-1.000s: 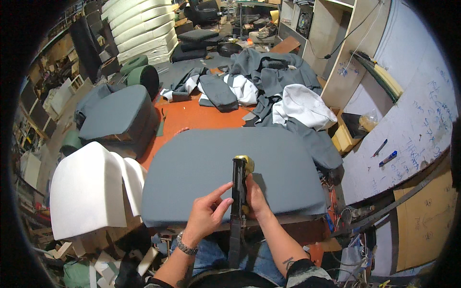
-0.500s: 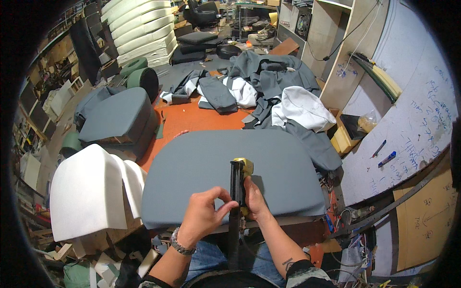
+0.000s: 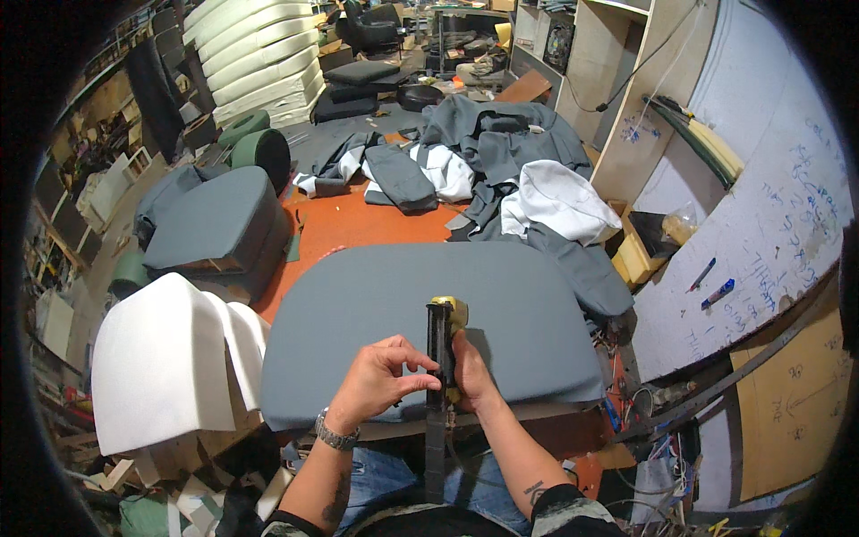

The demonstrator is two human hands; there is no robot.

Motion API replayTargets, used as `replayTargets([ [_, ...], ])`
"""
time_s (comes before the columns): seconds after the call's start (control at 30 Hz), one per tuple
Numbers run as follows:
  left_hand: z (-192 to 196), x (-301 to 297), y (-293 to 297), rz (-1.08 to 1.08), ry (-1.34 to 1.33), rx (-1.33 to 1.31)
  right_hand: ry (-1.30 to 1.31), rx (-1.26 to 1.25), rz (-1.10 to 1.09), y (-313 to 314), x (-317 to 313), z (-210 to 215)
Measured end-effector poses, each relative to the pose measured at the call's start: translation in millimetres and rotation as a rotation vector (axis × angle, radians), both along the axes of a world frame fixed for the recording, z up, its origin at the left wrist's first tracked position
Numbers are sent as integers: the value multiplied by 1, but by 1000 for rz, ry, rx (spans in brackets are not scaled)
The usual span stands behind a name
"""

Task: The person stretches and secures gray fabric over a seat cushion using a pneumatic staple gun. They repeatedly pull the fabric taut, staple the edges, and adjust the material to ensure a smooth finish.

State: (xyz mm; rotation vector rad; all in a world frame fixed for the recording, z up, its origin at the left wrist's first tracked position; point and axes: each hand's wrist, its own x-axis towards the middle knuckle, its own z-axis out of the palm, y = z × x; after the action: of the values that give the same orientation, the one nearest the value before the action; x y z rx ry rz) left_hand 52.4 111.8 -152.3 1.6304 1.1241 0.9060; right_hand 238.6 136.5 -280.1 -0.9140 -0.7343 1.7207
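Note:
A black and yellow staple gun [image 3: 440, 336] stands on end above the grey padded seat panel [image 3: 349, 295], its long black magazine side facing me. My right hand [image 3: 471, 371] is wrapped around its body from the right. On the other side, my left hand [image 3: 380, 380] has thumb and forefinger pinched against the magazine's edge; any small piece between those fingertips is hidden. Below the hands, a dark strip-like rail [image 3: 435, 456] runs down toward my lap. The panel lies in front of me, grey cover upward, its near edge close to my legs.
White moulded foam pieces [image 3: 161, 367] stand at left, with a grey upholstered block [image 3: 215, 224] behind. Grey and white fabric covers [image 3: 501, 152] heap beyond the panel on the orange surface [image 3: 344, 224]. A white board [image 3: 761, 224] with markers borders the right; stacked cream foam [image 3: 255, 58] stands far left.
My left thumb and forefinger have moved slightly right, closer against the magazine. The right hand keeps its hold on the staple gun. The whole view has shifted a little.

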Motion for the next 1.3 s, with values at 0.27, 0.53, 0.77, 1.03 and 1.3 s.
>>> replayTargets([
  [0.27,-48,-10,-13,762,-1056,-669,46,-96,48,4,1,5],
  [0.53,-70,-7,-28,590,-1105,-735,-22,-45,23,4,-1,5],
  [0.77,-51,0,-28,517,-1073,-569,-99,41,16,13,2,-15],
  [1.03,-50,-6,-33,506,-1056,-583,7,-52,31,6,2,-8],
  [1.3,-42,-7,-23,496,-982,-696,-7,-52,65,4,1,8],
])
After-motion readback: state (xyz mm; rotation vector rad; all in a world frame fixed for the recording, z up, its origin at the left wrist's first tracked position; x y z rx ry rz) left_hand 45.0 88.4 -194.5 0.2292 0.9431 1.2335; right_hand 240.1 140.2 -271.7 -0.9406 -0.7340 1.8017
